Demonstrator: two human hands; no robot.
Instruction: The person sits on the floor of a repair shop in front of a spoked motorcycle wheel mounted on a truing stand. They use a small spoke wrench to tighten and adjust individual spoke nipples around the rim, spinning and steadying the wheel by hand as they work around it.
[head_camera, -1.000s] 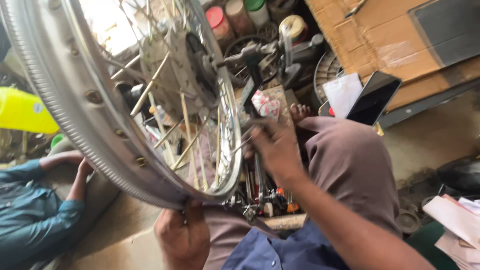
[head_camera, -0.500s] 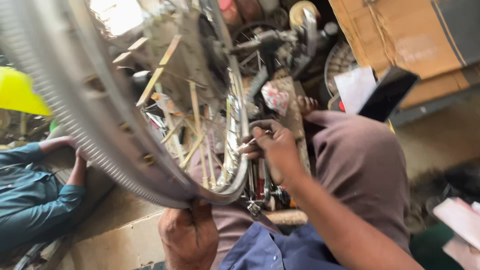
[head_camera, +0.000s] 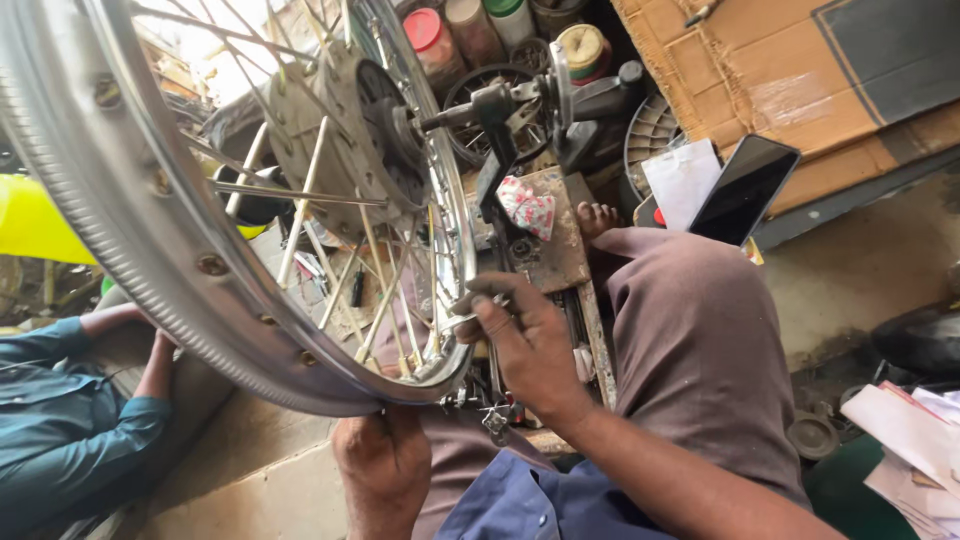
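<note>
Dark phone screen (head_camera: 744, 188), slanted rectangle, at two o'clock, propped against the cardboard box (head_camera: 800, 80). Box: brown, with tape strips and a dark panel, filling the one-to-two o'clock corner. White paper sheet (head_camera: 682, 180) just left of the phone. Lidded jars (head_camera: 470, 25) at twelve o'clock: red, brown, green tops. Loose white papers (head_camera: 915, 440) at four o'clock.

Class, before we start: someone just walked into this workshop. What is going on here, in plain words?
A person sits with a spoked metal wheel mounted on a stand's axle. Their right hand pinches a small tool at the spokes near the rim, while the left hand grips the rim from below. A dark phone leans against cardboard behind the knee. Another person in a teal sleeve sits at the left.
</note>
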